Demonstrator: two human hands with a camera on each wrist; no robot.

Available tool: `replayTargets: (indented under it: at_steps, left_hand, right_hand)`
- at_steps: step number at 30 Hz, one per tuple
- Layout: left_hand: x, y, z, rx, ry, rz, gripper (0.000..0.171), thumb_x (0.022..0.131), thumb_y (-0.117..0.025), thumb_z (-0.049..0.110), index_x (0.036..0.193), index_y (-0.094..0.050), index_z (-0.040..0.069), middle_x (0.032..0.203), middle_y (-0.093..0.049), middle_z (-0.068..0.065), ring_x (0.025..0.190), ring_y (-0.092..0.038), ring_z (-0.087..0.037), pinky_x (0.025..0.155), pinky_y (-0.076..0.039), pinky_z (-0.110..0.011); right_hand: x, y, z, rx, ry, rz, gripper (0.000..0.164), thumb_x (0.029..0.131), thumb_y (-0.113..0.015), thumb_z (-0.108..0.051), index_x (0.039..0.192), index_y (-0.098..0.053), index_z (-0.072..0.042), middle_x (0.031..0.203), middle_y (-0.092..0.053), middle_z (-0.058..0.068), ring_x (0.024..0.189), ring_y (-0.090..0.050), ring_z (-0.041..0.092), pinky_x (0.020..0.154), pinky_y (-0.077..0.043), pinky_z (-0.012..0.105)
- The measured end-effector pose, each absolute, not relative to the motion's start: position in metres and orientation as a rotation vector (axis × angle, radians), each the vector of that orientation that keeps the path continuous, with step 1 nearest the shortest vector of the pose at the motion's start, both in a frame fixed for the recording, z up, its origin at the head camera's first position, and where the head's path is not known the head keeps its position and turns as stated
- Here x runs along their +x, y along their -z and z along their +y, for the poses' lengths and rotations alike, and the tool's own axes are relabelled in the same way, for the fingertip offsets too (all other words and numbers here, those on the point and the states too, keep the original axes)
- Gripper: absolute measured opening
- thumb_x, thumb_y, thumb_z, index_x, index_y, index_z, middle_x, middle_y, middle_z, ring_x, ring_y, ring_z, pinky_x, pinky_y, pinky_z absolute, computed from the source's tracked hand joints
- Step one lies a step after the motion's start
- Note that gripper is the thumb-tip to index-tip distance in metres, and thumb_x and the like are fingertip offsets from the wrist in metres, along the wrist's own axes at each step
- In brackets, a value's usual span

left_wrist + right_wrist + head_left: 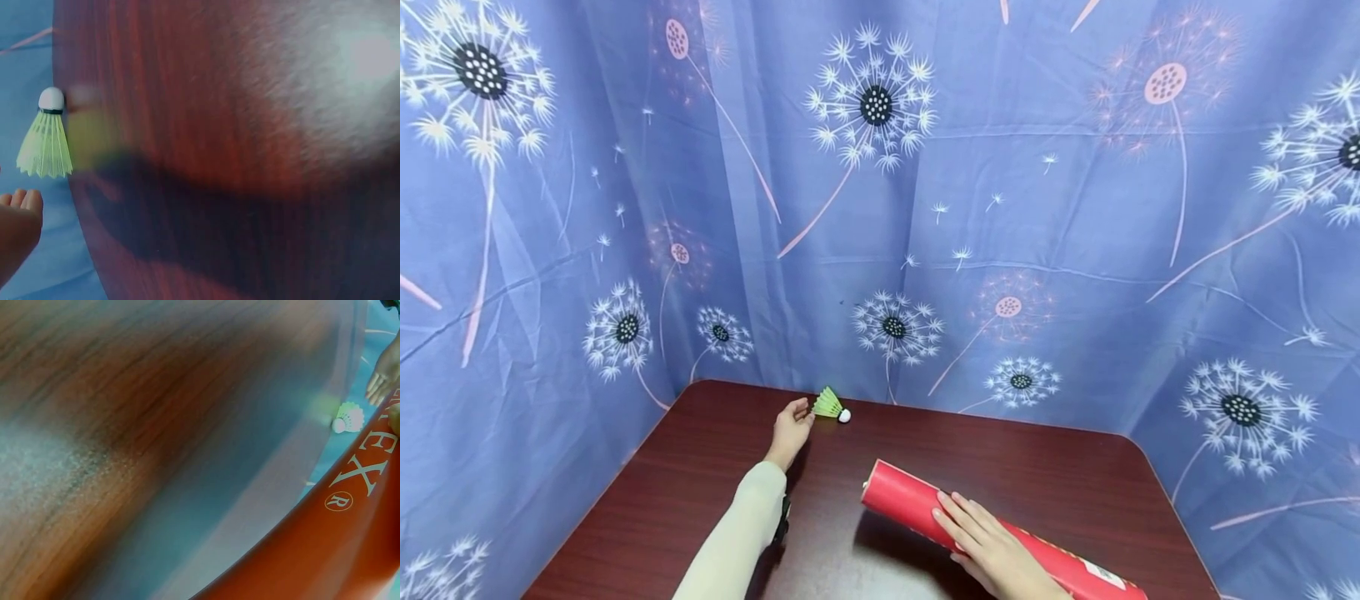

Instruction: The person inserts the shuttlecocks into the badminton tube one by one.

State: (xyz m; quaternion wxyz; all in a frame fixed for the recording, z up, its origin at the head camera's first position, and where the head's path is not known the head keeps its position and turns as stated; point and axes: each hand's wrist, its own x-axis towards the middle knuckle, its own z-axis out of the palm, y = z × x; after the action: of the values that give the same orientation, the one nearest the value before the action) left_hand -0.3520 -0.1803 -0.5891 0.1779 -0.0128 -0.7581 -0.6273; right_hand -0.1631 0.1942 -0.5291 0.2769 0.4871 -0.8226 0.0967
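A yellow-green shuttlecock [829, 405] with a white cork lies on its side near the far table edge. My left hand [792, 432] reaches toward its skirt; in the left wrist view, a small gap separates the fingertips [35, 201] from the shuttlecock [45, 137]. Nothing is held in that hand. My right hand [988, 542] grips a long red shuttlecock tube [904, 493] from above, its fingers lying across the tube. Pale lettering shows on the tube [312, 550] in the right wrist view. The tube points diagonally toward the far left, its shadow on the table beneath.
The dark reddish-brown wooden table [700, 450] has rounded far corners and a glossy glare patch. Blue curtains [970, 208] printed with dandelions hang behind it and along both sides. A dark band [782, 521] sits at the left sleeve's wrist.
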Motion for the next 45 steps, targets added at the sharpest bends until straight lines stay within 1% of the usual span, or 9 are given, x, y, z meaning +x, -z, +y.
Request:
replayTargets:
  at_steps: [5,7,9,11,19,24,31,35,45]
  left_hand:
    - [-0.411,0.661,-0.2,-0.198,1.869,-2.177,0.059,0.09,-0.067,0.016,0.141,-0.043,0.0,0.139,-0.05,-0.018,0.128,-0.047,-0.03,0.098,-0.045,-0.033]
    - [-0.418,0.669,-0.199,-0.161,1.868,-2.276,0.066,0.09,-0.066,0.014,0.146,-0.034,-0.001,0.145,-0.042,-0.021,0.134,-0.039,-0.034,0.103,-0.041,-0.039]
    - [-0.427,0.684,-0.198,-0.191,1.782,-2.317,0.068,0.091,-0.067,0.018,0.147,-0.033,0.001,0.144,-0.043,-0.02,0.132,-0.042,-0.027,0.101,-0.041,-0.03]
    - [-0.422,0.681,-0.195,-0.202,1.681,-2.359,0.066,0.091,-0.067,0.023,0.146,-0.036,0.003,0.141,-0.048,-0.018,0.128,-0.046,-0.021,0.1,-0.041,-0.026]
    - [-0.335,0.565,-0.153,0.152,1.349,-2.475,0.026,0.084,-0.066,-0.001,0.108,-0.064,-0.011,0.096,-0.068,-0.023,0.092,-0.064,-0.037,0.084,-0.051,-0.045]
    - [-0.324,0.569,-0.154,0.182,1.287,-2.452,0.007,0.081,-0.072,0.001,0.086,-0.072,-0.004,0.079,-0.069,-0.014,0.078,-0.064,-0.032,0.076,-0.051,-0.044]
    - [-0.319,0.568,-0.158,0.189,1.284,-2.464,0.005,0.082,-0.073,0.003,0.081,-0.072,-0.002,0.076,-0.069,-0.01,0.073,-0.062,-0.026,0.071,-0.05,-0.041]
    - [-0.318,0.568,-0.16,0.141,1.281,-2.445,0.005,0.083,-0.072,0.003,0.079,-0.071,0.0,0.075,-0.069,-0.009,0.071,-0.061,-0.023,0.068,-0.05,-0.037]
    - [-0.302,0.557,-0.169,-0.084,1.369,-2.351,0.004,0.081,-0.073,-0.001,0.079,-0.069,-0.002,0.07,-0.067,-0.008,0.06,-0.058,-0.012,0.057,-0.047,-0.024]
  right_hand:
    - [-0.163,0.531,0.194,1.325,-0.246,-2.213,0.056,0.103,-0.033,-0.043,0.139,-0.048,-0.004,0.143,-0.046,0.016,0.127,-0.044,0.032,0.115,-0.014,0.026]
    - [-0.164,0.533,0.194,1.333,-0.23,-2.207,0.056,0.103,-0.032,-0.043,0.139,-0.048,-0.004,0.142,-0.046,0.017,0.127,-0.043,0.031,0.116,-0.013,0.027]
    - [-0.165,0.534,0.194,1.34,-0.221,-2.195,0.055,0.102,-0.034,-0.042,0.139,-0.048,-0.003,0.142,-0.046,0.017,0.127,-0.042,0.031,0.116,-0.012,0.027]
    - [-0.166,0.534,0.195,1.341,-0.223,-2.195,0.055,0.102,-0.038,-0.042,0.139,-0.047,-0.003,0.142,-0.046,0.018,0.128,-0.042,0.031,0.116,-0.011,0.027]
    - [-0.168,0.533,0.197,1.321,-0.236,-2.21,0.056,0.099,-0.046,-0.042,0.14,-0.047,-0.004,0.143,-0.045,0.016,0.127,-0.044,0.032,0.116,-0.012,0.026]
    - [-0.168,0.533,0.197,1.329,-0.245,-2.197,0.056,0.1,-0.044,-0.042,0.14,-0.047,-0.003,0.144,-0.045,0.017,0.129,-0.041,0.03,0.116,-0.011,0.026]
    - [-0.167,0.535,0.198,1.319,-0.232,-2.206,0.056,0.103,-0.033,-0.042,0.14,-0.047,-0.003,0.143,-0.045,0.017,0.138,-0.034,0.025,0.116,-0.012,0.027]
    - [-0.166,0.535,0.198,1.31,-0.232,-2.222,0.057,0.102,-0.034,-0.044,0.141,-0.046,-0.004,0.144,-0.045,0.015,0.132,-0.04,0.028,0.116,-0.012,0.026]
    - [-0.164,0.53,0.198,1.324,-0.271,-2.212,0.057,0.098,-0.051,-0.04,0.14,-0.046,-0.003,0.143,-0.046,0.017,0.132,-0.04,0.028,0.116,-0.013,0.026]
